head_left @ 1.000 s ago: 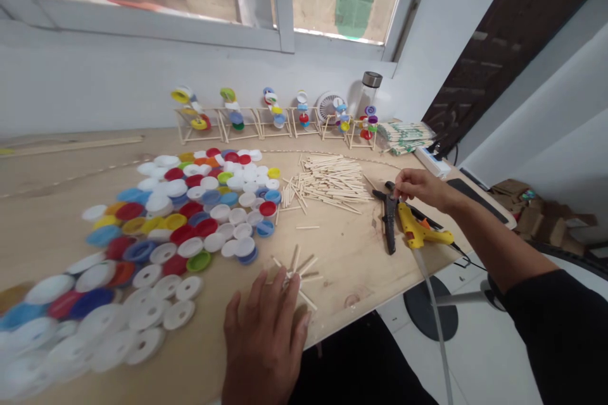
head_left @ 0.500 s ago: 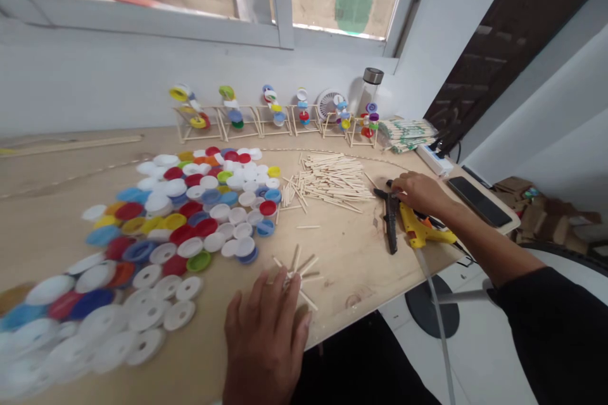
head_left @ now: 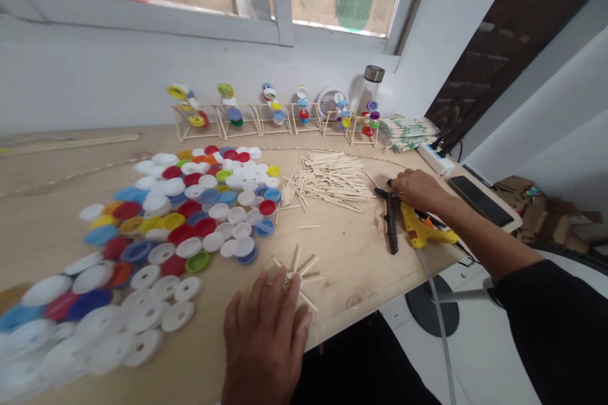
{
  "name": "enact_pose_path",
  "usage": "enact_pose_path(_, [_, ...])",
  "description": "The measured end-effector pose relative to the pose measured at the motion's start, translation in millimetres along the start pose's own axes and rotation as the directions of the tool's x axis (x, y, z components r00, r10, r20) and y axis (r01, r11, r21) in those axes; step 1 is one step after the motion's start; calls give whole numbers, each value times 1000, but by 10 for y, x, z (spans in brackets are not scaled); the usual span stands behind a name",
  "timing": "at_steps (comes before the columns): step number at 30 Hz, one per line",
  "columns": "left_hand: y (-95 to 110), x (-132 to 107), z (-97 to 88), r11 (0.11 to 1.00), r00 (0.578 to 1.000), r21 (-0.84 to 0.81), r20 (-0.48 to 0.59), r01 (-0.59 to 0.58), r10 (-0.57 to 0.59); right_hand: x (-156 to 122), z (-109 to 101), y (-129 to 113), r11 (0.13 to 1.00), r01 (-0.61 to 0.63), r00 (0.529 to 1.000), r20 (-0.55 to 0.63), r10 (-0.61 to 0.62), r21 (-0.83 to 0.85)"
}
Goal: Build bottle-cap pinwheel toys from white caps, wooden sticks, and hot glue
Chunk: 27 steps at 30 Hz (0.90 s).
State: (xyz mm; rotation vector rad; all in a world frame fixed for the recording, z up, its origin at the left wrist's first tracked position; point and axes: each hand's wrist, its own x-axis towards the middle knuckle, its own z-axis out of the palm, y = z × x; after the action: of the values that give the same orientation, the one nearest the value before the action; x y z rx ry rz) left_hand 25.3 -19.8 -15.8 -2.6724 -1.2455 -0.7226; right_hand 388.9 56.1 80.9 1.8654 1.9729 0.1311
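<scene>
My left hand (head_left: 266, 335) lies palm down near the table's front edge, fingers stretched out. Its fingertips rest on the small white centre of a star-shaped piece, from which short wooden sticks (head_left: 308, 264) fan outward. My right hand (head_left: 418, 190) reaches across to the right side, its fingers closed together at the far end of a dark object; what they hold is partly hidden. Close by are a black tool (head_left: 392, 228) and a yellow glue gun (head_left: 420, 231) with a pale glue stick (head_left: 439, 329) hanging off the table edge.
Colourful bottle caps (head_left: 190, 209) spread over the left side. A pile of wooden sticks (head_left: 332, 180) lies mid-table. Several stick frames with caps (head_left: 242, 120) line the wall. At the right are a power strip (head_left: 434, 158), a phone (head_left: 479, 200) and a glass bottle (head_left: 369, 88).
</scene>
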Motion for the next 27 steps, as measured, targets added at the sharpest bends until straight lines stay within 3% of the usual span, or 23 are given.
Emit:
enact_pose_path(13, [12,10,-5,1000,1000,5,-18,-3,4,65,23,80,998,45,998,-44,-43,40])
enact_pose_path(21, [-12,6,-1,1000,999,6,-51,-19,20,-88,-332,285,966,-45,968,-228,106,255])
enact_pose_path(23, [-10,9,-4,1000,999,3,-45,-17,17,-185,-490,321,914,-11,932,-326,156,405])
enact_pose_path(26, [-5,8,2,1000,999,4,-36,-14,14,-325,-672,320,751,149,842,-481,245,643])
enact_pose_path(27, [-4,7,9,1000,999,4,-34,-15,15,-354,-691,304,716,184,836,-490,246,673])
